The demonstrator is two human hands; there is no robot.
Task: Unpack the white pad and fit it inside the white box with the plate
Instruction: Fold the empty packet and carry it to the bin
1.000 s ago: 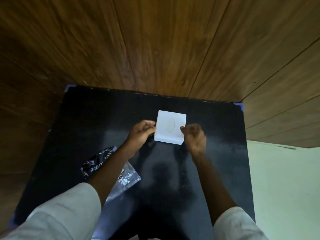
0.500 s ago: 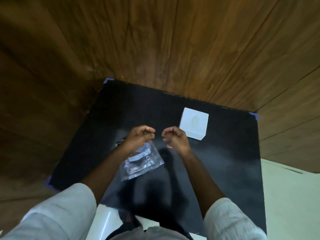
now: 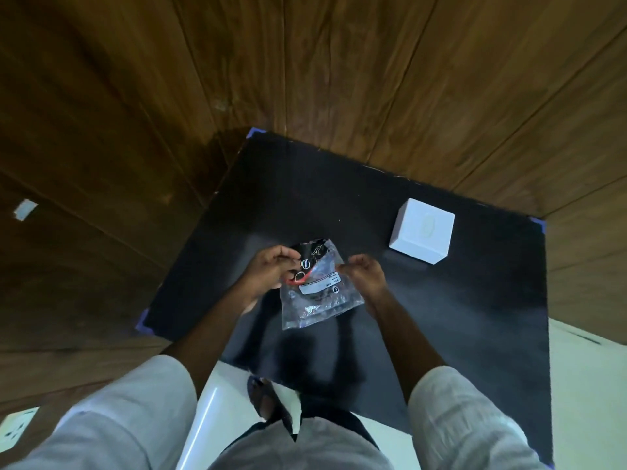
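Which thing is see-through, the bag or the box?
The plastic bag held between both hands; the black mat shows through it. The white box, far right, is solid.

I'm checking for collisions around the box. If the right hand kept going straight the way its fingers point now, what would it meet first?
The right hand has fingers curled toward the left, pinching the plastic bag. Straight on, it would likely meet the left hand across the bag's top, not the white box; depth is unclear.

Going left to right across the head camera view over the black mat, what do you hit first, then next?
Left hand → clear plastic bag, pinched between both hands → right hand → white box, standing alone on the black mat.
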